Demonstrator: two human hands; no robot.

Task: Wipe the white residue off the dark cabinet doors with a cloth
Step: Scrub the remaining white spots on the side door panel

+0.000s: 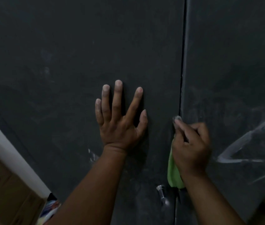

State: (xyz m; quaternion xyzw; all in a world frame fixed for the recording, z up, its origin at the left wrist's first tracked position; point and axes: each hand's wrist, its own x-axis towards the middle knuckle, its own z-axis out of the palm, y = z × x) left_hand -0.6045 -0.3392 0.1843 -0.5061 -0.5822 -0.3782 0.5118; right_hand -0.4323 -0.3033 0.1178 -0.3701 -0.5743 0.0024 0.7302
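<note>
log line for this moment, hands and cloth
left hand flat on left door | right hand grips green cloth at door seam | white streaks on right door

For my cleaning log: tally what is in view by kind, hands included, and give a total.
Dark matte cabinet doors: 2, left door, right door
Shiny metal door knobs: 1
Light green cloths: 1
Bare hands: 2, left hand flat on the left door, right hand holding the cloth
Total: 6
</note>
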